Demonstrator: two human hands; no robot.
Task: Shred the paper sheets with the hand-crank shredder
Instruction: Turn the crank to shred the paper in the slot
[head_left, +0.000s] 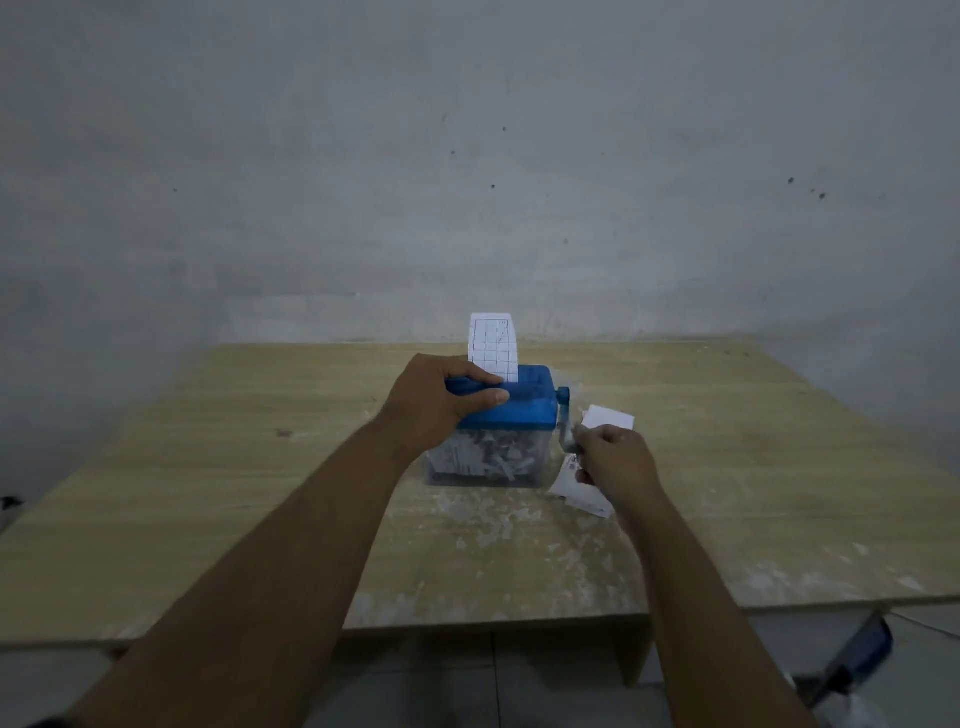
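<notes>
At the counter's (208, 467) middle, my left grip (441, 400) clamps the shredder's (519, 405) top, a sheet (493, 345) upright in its slot, my right grip (613, 460) curled round the crank (563, 415).

Nothing legible showed anywhere: no word, label, brand or number. The paper sheet (492, 345) standing upright in the top of the blue shredder (522, 402) carried a printed grid and a few small dark marks near its upper right corner, too small to read. The shreds (485, 457) inside the shredder showed only blurred grey print.
</notes>
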